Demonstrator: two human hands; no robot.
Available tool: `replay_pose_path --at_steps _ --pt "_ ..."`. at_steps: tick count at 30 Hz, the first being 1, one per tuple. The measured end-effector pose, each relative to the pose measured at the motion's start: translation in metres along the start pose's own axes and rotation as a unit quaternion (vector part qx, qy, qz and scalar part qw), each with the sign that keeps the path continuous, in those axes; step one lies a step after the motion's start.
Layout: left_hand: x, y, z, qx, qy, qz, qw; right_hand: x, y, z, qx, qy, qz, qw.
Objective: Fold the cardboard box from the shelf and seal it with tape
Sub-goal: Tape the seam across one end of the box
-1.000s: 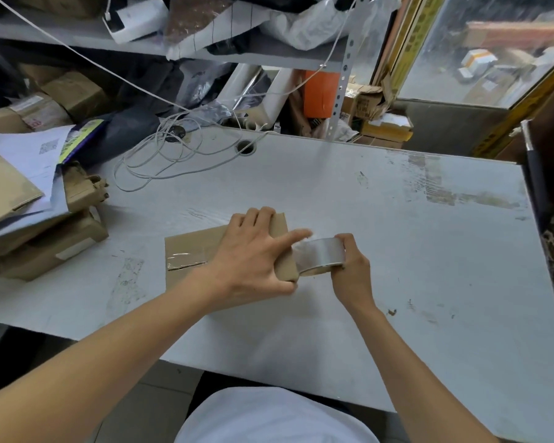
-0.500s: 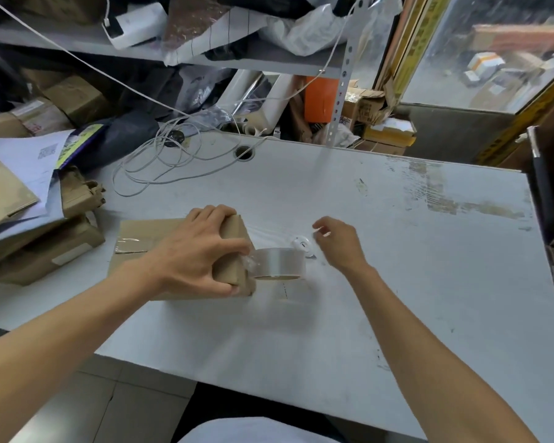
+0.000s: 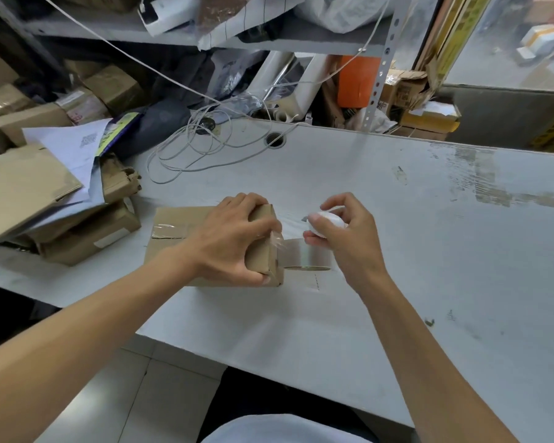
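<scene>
Now we are cutting the tape.
Our left hand [image 3: 234, 241] is pinning the box [image 3: 179, 219]; our right hand [image 3: 343, 238], gripping a small white cutter [image 3: 328, 222], is hovering over the tape roll [image 3: 304, 257] just right of the box.

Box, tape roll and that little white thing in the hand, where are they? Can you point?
box [image 3: 176, 220], head view, on its bare top face.
tape roll [image 3: 304, 255], head view, on its clear outer side.
white thing [image 3: 328, 220], head view, on its rounded top, held by the right hand [image 3: 349, 241].

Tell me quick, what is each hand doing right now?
Left hand: closed on the box, pinning it to the table.
Right hand: fingers closed on a small white object above the tape roll.
</scene>
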State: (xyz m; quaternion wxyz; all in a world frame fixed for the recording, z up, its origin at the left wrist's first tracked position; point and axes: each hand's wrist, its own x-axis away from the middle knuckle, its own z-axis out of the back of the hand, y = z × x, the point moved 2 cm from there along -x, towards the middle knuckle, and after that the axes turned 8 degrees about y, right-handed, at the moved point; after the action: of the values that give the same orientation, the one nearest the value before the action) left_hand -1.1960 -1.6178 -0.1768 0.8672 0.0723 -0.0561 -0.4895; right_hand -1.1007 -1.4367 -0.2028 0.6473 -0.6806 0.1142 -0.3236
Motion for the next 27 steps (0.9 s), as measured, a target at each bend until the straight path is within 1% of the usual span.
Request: replay_pose_path --at_steps 2,5,14,18,20,23,24,25,27 --pt "0.0 -0.002 -0.001 0.01 0.018 0.014 1.0 0.013 0.014 -0.009 0.027 0.018 -0.003 0.999" --pt "0.0 -0.002 -0.003 0.016 0.027 0.018 0.999 0.018 0.028 -0.017 0.104 0.029 0.019 0.994" --pt "-0.001 -0.002 -0.004 0.023 0.037 0.012 0.999 0.013 0.032 -0.028 0.148 0.031 0.041 0.988" --pt "-0.001 -0.002 -0.005 0.024 0.036 0.014 0.999 0.014 0.037 -0.03 0.19 0.024 0.057 0.98" --pt "-0.001 -0.004 -0.006 0.023 0.035 0.016 0.999 0.017 0.039 -0.025 0.183 0.001 0.057 0.981" --pt "-0.005 -0.007 -0.006 0.02 0.033 0.019 0.999 0.028 0.045 -0.018 0.157 -0.076 0.035 0.984" --pt "-0.005 -0.007 -0.006 0.019 0.031 0.019 0.999 0.031 0.048 -0.016 0.145 -0.088 0.022 0.985" --pt "-0.005 -0.007 -0.006 0.018 0.03 0.02 0.999 0.031 0.049 -0.013 0.135 -0.088 0.015 0.987" --pt "-0.006 -0.008 -0.006 0.014 0.027 0.018 0.999 0.026 0.051 -0.004 0.09 -0.06 0.0 0.994"
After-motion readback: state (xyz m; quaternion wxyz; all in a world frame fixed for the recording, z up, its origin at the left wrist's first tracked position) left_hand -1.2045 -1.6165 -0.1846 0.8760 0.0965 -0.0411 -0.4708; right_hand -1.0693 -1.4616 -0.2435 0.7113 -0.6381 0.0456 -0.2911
